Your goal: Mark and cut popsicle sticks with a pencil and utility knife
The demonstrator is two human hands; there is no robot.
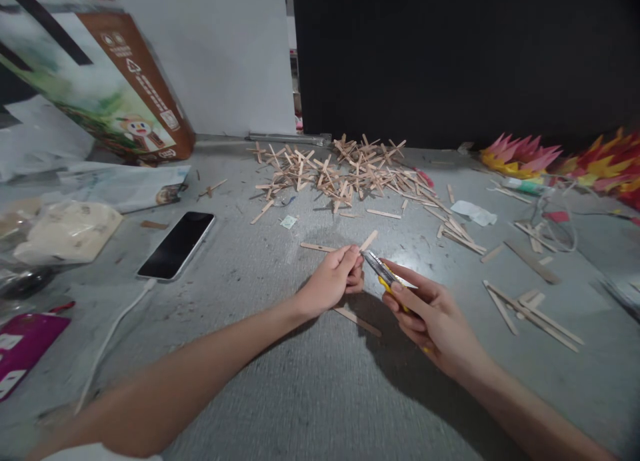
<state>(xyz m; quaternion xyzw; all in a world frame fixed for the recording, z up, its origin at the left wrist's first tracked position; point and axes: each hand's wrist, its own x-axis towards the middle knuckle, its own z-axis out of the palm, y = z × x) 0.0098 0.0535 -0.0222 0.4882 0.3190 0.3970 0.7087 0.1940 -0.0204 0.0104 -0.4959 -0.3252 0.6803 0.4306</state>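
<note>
My left hand pinches a wooden stick, whose end sticks out past the fingertips toward the back. Close on its right, my right hand is closed around a yellow utility knife, its metal tip at the left fingertips. Whether the blade touches the stick cannot be made out. A second stick lies on the table just behind my left hand, and another lies in front of it. Farther back is a heap of crossed wooden sticks.
Loose sticks lie at the right, near a cable. Pink and yellow paper petals stand at the back right. On the left are a phone with a white cord, a plastic-wrapped pack and a printed box.
</note>
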